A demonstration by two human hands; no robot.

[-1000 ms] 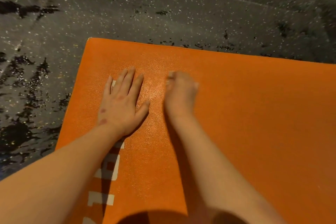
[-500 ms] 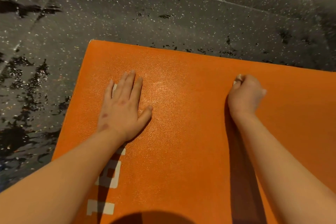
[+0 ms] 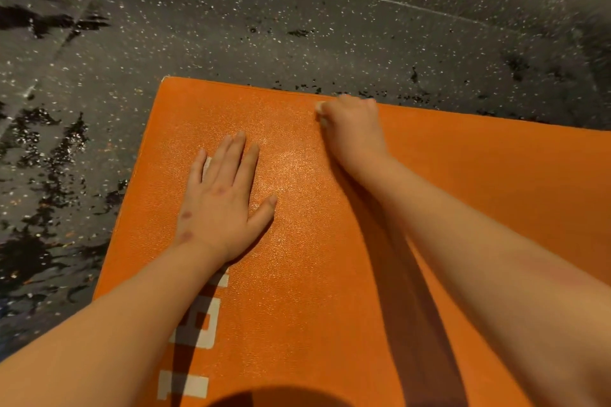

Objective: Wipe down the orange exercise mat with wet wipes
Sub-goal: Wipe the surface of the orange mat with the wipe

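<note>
The orange exercise mat (image 3: 463, 175) fills the lower right of the head view, with white block letters along its left side. My left hand (image 3: 221, 201) lies flat on it, fingers straight and spread, near the left edge. My right hand (image 3: 353, 129) is curled into a fist close to the mat's far edge and grips a wet wipe (image 3: 320, 111), of which only a small white bit shows past the fingers. A glossy damp patch shines on the mat between the two hands.
Dark speckled rubber floor (image 3: 297, 26) surrounds the mat on the far and left sides, with shiny black wet-looking patches (image 3: 49, 155) to the left. A dark round shadow sits at the bottom edge.
My right hand with the wipe swept right across the mat, then back left and farther away to the far edge. My left hand stayed flat in the same spot.
</note>
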